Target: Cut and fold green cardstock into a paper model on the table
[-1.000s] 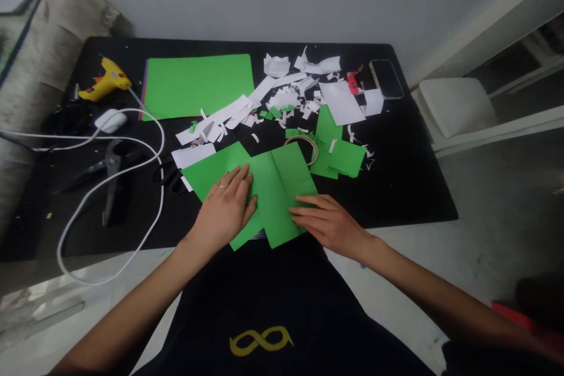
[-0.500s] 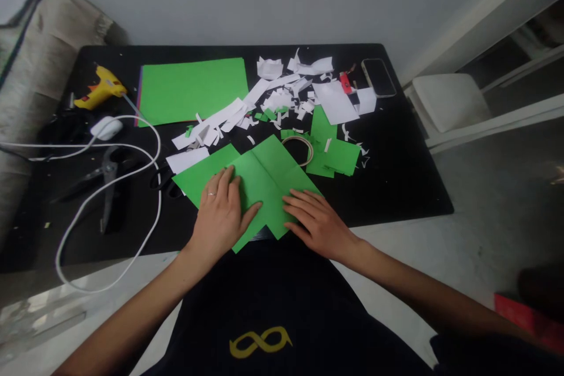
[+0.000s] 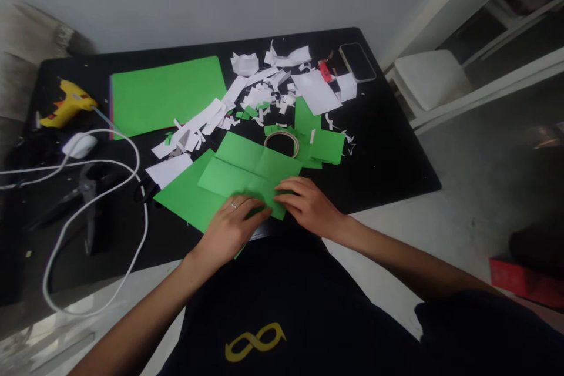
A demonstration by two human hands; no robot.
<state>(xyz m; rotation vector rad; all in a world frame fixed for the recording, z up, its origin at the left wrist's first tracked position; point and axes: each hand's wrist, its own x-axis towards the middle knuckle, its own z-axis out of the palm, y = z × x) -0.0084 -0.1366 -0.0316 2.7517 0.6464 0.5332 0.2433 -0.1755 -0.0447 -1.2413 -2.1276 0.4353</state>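
Note:
A creased piece of green paper [image 3: 252, 163] lies near the table's front edge, with fold lines crossing it. It overlaps a larger green sheet [image 3: 190, 189] on its left. My left hand [image 3: 238, 220], with a ring on one finger, is closed on the near edge of the creased paper, fingers bent over it. At the right corner, my right hand [image 3: 311, 204] pinches the same paper, its thumb partly hidden. A roll of tape [image 3: 296, 145] touches the paper's far side. Beside it are smaller green pieces [image 3: 328, 147].
White paper scraps [image 3: 259, 97] spread across the middle. At the back left lies a green paper stack [image 3: 167, 94], near a yellow glue gun [image 3: 70, 104]. A white cable [image 3: 145, 229] loops over dark scissors [image 3: 89, 205]. A phone [image 3: 358, 62] rests back right.
The creased green paper has turned and shifted, showing crossing folds. My left hand has moved right and nearer to me, its fingers now bent at the edge. The camera view has swung slightly.

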